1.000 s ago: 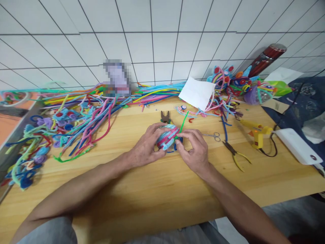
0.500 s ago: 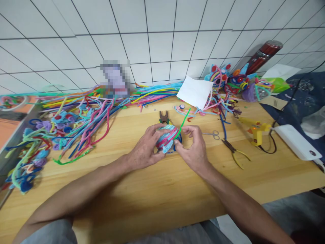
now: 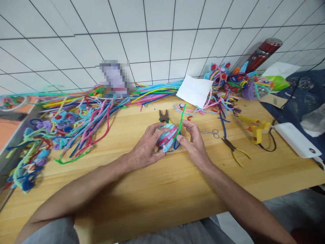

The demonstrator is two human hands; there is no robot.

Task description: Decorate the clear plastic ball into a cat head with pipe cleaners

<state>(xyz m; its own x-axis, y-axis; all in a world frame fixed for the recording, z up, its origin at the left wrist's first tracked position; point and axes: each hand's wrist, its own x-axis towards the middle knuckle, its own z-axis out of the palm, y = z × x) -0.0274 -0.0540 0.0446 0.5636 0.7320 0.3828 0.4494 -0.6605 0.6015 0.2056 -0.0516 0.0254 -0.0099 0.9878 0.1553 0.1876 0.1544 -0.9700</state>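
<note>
Near the middle of the worktop (image 3: pixel 152 193), as the head view is showing it, a striped fuzzy piece (image 3: pixel 167 137) in light blue and pink is resting in the left hand (image 3: pixel 146 144), whose grip is closing around its left side with the thumb lying across the top. The right hand (image 3: pixel 195 142) is hovering at the other side, its grip standing fairly wide, thumb and forefinger apart, with a bright green stem (image 3: pixel 182 117) rising just beside them; the thumb may be touching the stem's base, though the blur there is leaving this unsure. A dark blue loop (image 3: pixel 176 143) is showing under the right edge of the piece, and green-handled pliers (image 3: pixel 164 116) are lying just behind it. For winding or fixing the stem well, the left hand should be steadying the piece without squashing its pile, while the right should be pinching the stem close to its base and guiding it flush along the neighbouring stripe. The stem's long axis is running away from the person and leaning slightly right, its free tip pointing toward the tiled wall (image 3: pixel 162 44). The piece's stripes are slanting from near left to far right; its own long axis is staying hard to judge behind the fingers.
</note>
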